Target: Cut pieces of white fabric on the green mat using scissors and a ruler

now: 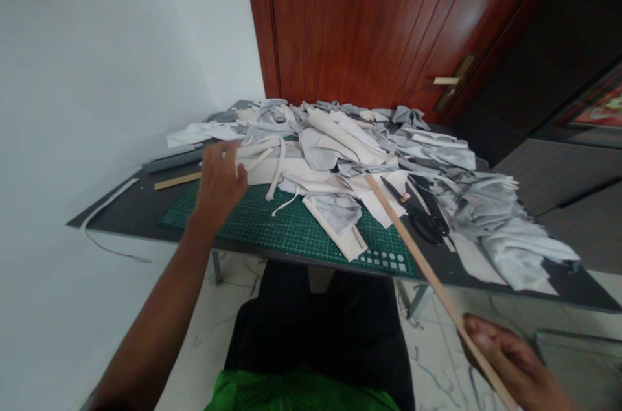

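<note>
My right hand point(510, 359), low at the right, is closed around a long, thin wooden strip point(422, 262). The strip slants up and left, its far end over the pale fabric pieces. My left hand point(221, 177) hovers over the left part of the green cutting mat point(272, 223), fingers apart and slightly bent, close to some cream fabric strips point(279, 168). A flat wooden stick point(177, 181) lies just left of it; my hand hides whatever is under the palm. Black-handled scissors point(425, 223) rest right of the mat. A folded cream piece point(337, 229) lies on the mat.
Grey and white fabric scraps point(350, 132) are heaped along the back and right of the dark table point(131, 210). A thin cord point(104, 210) hangs over the front left edge. A wall is at the left, a wooden door point(350, 22) behind.
</note>
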The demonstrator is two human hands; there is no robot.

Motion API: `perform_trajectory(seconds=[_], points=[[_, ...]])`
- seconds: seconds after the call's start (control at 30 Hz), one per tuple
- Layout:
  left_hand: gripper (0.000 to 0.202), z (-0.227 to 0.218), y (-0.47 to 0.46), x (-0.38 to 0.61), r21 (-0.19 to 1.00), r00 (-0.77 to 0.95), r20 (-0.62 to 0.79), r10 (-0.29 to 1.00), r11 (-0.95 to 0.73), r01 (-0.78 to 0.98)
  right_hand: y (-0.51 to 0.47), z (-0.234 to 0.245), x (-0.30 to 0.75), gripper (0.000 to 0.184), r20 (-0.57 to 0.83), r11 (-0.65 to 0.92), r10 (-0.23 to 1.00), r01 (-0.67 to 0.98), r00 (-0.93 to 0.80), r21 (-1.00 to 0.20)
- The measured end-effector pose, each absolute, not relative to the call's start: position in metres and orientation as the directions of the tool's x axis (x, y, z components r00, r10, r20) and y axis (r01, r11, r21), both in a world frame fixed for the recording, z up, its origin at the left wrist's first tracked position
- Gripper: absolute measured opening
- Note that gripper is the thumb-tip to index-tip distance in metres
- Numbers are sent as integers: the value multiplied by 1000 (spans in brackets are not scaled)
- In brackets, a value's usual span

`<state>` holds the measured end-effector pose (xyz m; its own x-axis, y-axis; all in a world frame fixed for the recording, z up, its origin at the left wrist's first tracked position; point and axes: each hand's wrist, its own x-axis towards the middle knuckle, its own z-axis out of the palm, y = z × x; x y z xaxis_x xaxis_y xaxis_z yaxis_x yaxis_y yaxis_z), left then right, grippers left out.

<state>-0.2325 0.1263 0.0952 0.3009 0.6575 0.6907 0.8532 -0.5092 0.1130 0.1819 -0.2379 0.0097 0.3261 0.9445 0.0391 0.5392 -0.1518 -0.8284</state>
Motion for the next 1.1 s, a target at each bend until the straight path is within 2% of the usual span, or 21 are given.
perform_trajectory(seconds=[0.1,0.17,0.3,0.47,0.57,0.67,0.77,0.9,1.0,1.1], points=[[43,54,82,-206,136,499,618,607,-708,693,-213,9,137,56,-87,-156,980,424,177,-892],[46,31,54,-186,125,637,541,550,-801,586,-203,6,117,54,-138,-182,980,378,140,-908],[53,12,28,-157,122,777,421,468,-878,463,-192,3,107,50,-75,-150,976,384,203,-911],[48,22,37,-139,103,847,384,368,-928,357,-160,11,116,35,226,-25,921,628,317,-778],[44,23,42,-131,74,868,359,345,-937,342,-124,20,109,28,374,93,896,721,241,-687],[34,20,43,-128,69,867,342,362,-930,361,-84,27,85,25,407,244,910,686,83,-685],[32,16,43,-130,91,865,327,381,-924,372,-52,28,54,23,404,330,915,557,11,-762],[30,20,47,-142,109,882,299,365,-931,348,-29,18,31,25,376,315,925,431,62,-846],[12,26,49,-153,154,903,272,332,-942,300,-23,11,33,29,345,283,935,419,79,-863],[28,26,50,-157,198,898,254,359,-928,315,-22,10,40,31,300,247,951,406,72,-880]])
